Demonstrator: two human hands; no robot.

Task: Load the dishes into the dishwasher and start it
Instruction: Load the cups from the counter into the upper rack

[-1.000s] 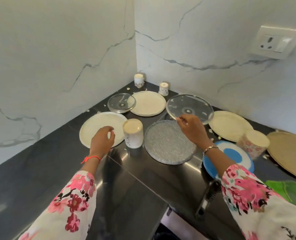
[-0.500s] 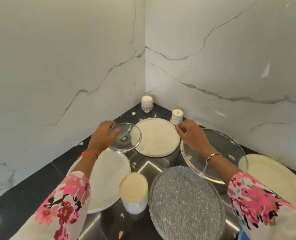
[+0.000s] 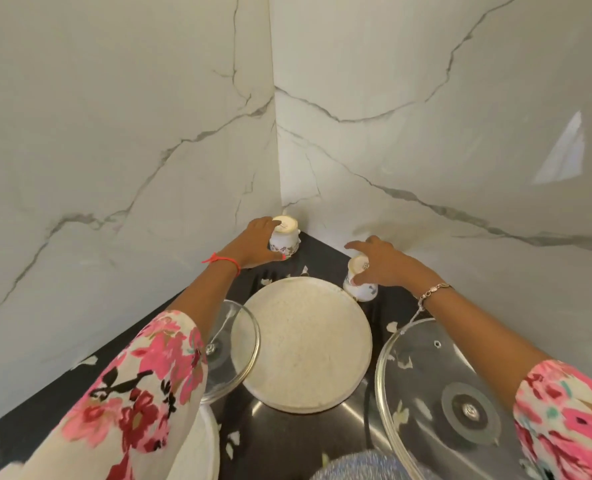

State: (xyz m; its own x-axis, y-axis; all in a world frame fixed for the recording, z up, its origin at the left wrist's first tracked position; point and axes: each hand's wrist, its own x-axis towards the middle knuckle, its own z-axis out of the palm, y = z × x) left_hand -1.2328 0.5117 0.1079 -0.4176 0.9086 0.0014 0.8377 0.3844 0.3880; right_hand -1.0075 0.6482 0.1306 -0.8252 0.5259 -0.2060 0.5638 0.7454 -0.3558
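Two small white floral cups stand upside down in the far corner of the black counter (image 3: 308, 441). My left hand (image 3: 256, 245) grips the left cup (image 3: 285, 239), with the fingers curled round its side. My right hand (image 3: 384, 263) is over the right cup (image 3: 358, 282), fingers bent down round its upturned base. A cream round plate (image 3: 305, 344) lies just in front of both cups. A small glass lid (image 3: 232, 351) lies to its left and a large glass lid (image 3: 453, 400) to its right, partly under my arms.
White marble walls (image 3: 426, 133) close the corner behind the cups. Another cream plate (image 3: 204, 452) shows at the lower left and a textured silver plate (image 3: 360, 465) at the bottom edge. Small food scraps dot the counter.
Both hands have reached forward from the glass lids to the two cups in the corner. The view has moved closer to the corner.
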